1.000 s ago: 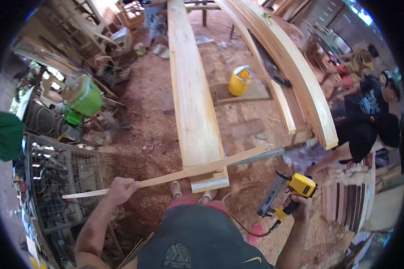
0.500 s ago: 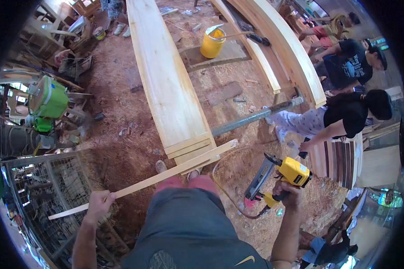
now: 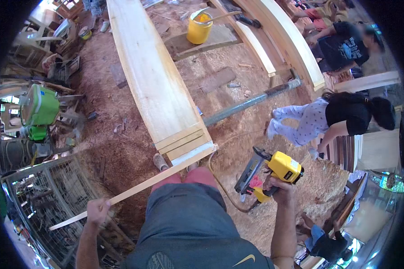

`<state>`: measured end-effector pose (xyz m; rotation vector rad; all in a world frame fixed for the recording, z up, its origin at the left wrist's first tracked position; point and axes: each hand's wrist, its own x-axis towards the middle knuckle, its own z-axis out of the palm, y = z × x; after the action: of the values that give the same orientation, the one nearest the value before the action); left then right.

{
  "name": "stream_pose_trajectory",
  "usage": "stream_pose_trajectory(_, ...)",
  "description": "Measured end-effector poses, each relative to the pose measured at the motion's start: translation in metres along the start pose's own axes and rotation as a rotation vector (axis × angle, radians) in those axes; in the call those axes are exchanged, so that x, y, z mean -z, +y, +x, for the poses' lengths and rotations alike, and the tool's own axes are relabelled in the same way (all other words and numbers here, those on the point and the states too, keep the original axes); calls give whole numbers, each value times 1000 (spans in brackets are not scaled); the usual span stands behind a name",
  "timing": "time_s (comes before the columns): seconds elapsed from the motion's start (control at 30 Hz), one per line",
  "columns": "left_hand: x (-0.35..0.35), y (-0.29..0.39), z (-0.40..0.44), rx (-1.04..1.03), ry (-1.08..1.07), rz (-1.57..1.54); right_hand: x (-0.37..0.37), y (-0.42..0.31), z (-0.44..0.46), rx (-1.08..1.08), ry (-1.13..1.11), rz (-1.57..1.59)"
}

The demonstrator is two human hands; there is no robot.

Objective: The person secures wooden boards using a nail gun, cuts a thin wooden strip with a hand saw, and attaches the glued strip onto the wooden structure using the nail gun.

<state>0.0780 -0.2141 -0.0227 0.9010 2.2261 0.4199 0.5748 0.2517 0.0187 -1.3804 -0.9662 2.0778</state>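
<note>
My left hand (image 3: pixel 98 210) is closed around a long thin wooden strip (image 3: pixel 143 184), gripping it near its left end. The strip slants up to the right, and its far end meets the near end of a wide pale board (image 3: pixel 152 76). Several short wooden pieces (image 3: pixel 180 140) lie crosswise on that end of the board. In my right hand (image 3: pixel 278 186) is a yellow nail gun (image 3: pixel 286 168), held by its handle to the right of the board, apart from the wood. An air hose (image 3: pixel 224 193) runs from its base.
A grey metal pipe (image 3: pixel 251 106) extends right from beneath the board. Beyond stands a yellow bucket (image 3: pixel 199 31) with a stick in it. Curved timbers (image 3: pixel 296 45) are at upper right. A person in patterned trousers (image 3: pixel 298 121) is on the right; a metal grille (image 3: pixel 54 201) lies left.
The strip's far end has come back toward the board's near edge. Both hands keep their grips. The view has shifted slightly, and the person in patterned trousers has changed stance.
</note>
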Motion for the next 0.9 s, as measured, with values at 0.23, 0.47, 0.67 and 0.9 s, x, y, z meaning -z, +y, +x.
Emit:
stream_pose_trajectory(0.23,-7,-17,3,-9,-6,10,-10,1,0,-25,-15,-10)
stream_pose_trajectory(0.47,-10,-5,7,2,21,-19,-5,6,5,-29,-13,-7)
stream_pose_trajectory(0.67,-13,-6,11,-16,29,35,8,16,6,-85,37,9)
stream_pose_trajectory(0.9,-5,14,18,5,-1,-30,2,16,3,-84,12,-24)
